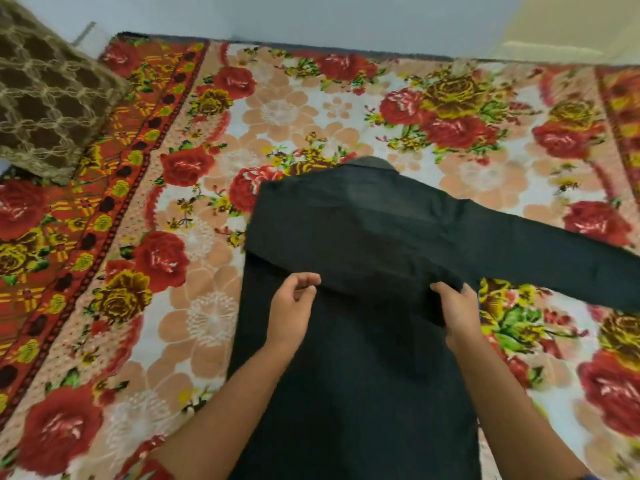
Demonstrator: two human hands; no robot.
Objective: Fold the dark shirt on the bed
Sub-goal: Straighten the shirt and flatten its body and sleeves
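The dark shirt (363, 237) lies flat on the bed, back up, with its collar pointing away from me. One sleeve is folded across the back. The other sleeve (554, 258) stretches out to the right over the blanket. My left hand (292, 310) hovers over the lower edge of the folded sleeve, fingers loosely curled, with no cloth visible between them. My right hand (459, 313) grips a fold of the shirt at its right side, near the end of the folded sleeve, with the fingertips tucked into the cloth.
A floral blanket (294, 109) with red roses covers the bed. A brown patterned pillow (48, 102) lies at the far left corner. A pale wall (311, 19) runs along the bed's far edge.
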